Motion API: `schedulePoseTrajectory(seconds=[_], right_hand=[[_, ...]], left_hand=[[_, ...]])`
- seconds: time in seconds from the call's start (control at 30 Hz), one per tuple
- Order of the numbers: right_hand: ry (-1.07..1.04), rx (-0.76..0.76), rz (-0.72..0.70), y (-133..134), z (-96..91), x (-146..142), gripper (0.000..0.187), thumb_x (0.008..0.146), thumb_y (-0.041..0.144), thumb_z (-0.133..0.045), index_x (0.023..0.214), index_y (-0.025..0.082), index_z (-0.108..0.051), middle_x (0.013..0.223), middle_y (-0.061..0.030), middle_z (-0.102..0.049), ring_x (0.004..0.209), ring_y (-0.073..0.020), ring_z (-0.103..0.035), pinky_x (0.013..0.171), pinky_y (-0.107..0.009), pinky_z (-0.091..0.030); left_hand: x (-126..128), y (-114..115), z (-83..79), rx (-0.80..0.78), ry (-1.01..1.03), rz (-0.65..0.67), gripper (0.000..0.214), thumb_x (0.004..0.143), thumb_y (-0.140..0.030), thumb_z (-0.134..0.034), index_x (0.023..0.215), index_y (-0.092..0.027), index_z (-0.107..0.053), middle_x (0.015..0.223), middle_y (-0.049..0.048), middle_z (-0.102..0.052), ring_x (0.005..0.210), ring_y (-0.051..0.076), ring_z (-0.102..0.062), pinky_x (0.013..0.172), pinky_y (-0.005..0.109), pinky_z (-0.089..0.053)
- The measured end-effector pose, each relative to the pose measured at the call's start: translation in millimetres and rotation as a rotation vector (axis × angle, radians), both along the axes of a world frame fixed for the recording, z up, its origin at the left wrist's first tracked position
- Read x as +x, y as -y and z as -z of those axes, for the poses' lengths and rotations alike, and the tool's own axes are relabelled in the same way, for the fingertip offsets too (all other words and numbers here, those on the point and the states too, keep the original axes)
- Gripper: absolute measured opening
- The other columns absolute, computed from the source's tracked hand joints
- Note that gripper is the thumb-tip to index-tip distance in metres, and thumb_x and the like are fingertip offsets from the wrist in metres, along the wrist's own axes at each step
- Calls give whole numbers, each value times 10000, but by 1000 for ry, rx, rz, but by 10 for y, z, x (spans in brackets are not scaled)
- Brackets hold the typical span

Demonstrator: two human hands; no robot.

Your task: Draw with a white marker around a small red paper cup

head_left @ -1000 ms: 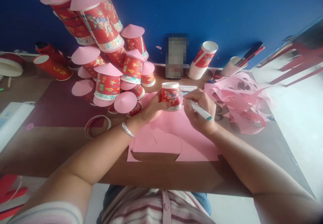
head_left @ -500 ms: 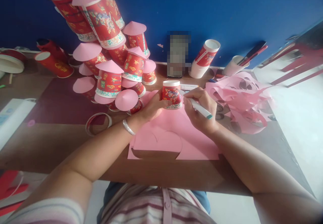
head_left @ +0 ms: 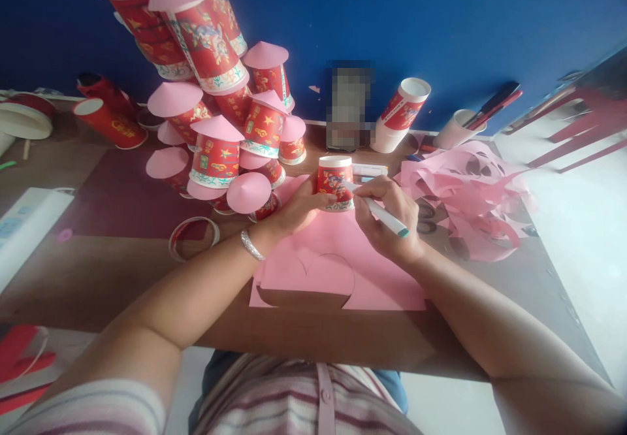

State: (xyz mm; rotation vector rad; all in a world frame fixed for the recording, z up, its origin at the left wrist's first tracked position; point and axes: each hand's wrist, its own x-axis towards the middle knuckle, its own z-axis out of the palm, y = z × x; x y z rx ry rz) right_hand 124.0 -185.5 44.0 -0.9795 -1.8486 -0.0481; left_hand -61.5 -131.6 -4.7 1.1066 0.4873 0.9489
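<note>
A red patterned paper cup (head_left: 335,182) stands upside down on a pink paper sheet (head_left: 337,272) with curved cut-outs along its near edge. My left hand (head_left: 294,211), with a silver bracelet at the wrist, wraps the cup's left side. A white marker with a green end (head_left: 382,216) is pinched in my right hand (head_left: 386,216), its tip at the cup's base on the right.
A tower of red cups topped with pink paper cones (head_left: 220,108) rises at the back left. Pink paper offcuts (head_left: 465,193) pile up at the right. More cups (head_left: 400,116), a cup of pens (head_left: 458,128), a tape ring (head_left: 194,238) and a blue wall (head_left: 441,23) are around.
My right hand has moved the marker tip closer in against the cup's base. The cup and my left hand stay in place; the view shifted slightly.
</note>
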Motion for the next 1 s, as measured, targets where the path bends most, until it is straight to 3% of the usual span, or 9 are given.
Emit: schedulePoseTrajectory(seconds=[0.77, 1.0], right_hand=[[84, 20, 26, 50, 0, -41, 116, 925, 136, -577, 895, 243, -611, 746, 30, -697, 601, -120, -629, 507, -248, -419], [39, 23, 30, 22, -30, 16, 96, 989, 218, -563, 924, 264, -617, 780, 15, -707, 673, -160, -686, 599, -301, -544]], left_hand=[[-5, 14, -45, 16, 10, 6, 321, 842, -343, -856, 1108, -213, -731, 1025, 33, -761, 971, 210, -707, 879, 355, -556], [7, 34, -90, 14, -7, 14, 322, 840, -412, -872, 1066, -209, -765, 1040, 44, -772, 991, 215, -711, 927, 375, -563]])
